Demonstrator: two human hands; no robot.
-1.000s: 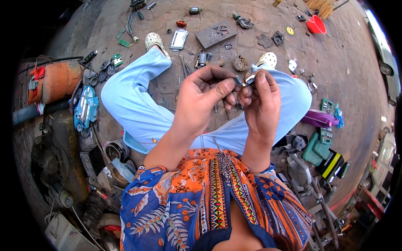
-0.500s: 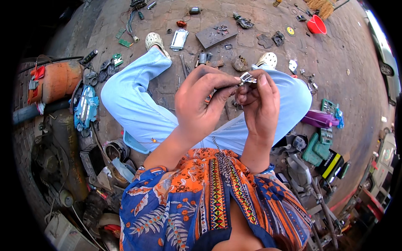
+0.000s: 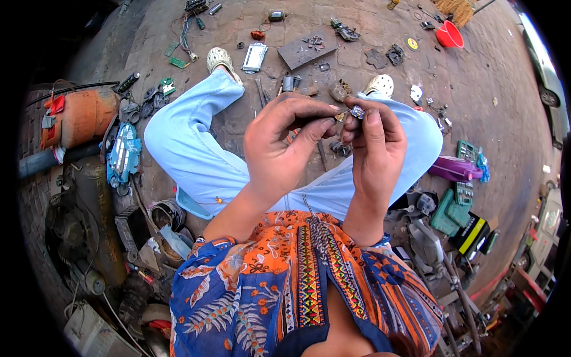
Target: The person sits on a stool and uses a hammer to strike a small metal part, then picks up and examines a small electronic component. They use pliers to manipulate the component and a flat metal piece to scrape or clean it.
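The work looked partway along: the part (image 3: pixel 357 112) was up between the two hands, above the floor (image 3: pixel 410 50) and ahead of the lap. The right hand (image 3: pixel 377 143) gripped it in its fingertips; the left hand (image 3: pixel 279 140) was pinched on a brass bit (image 3: pixel 340 116) at nine o'clock of it. Whether the two pieces were joined could not be told, so how much was done or left was unclear; neither was set down.

From the hands, a brown lump (image 3: pixel 341 90) lay at twelve o'clock, a dark plate (image 3: pixel 307 52) at eleven, a silver frame (image 3: pixel 254 57) at ten, an orange tank (image 3: pixel 86 116) at nine, a red bucket (image 3: pixel 450 35) at two and a purple object (image 3: pixel 453 168) at four. Nothing seemed to block the hands, though their fingers hid much of the part
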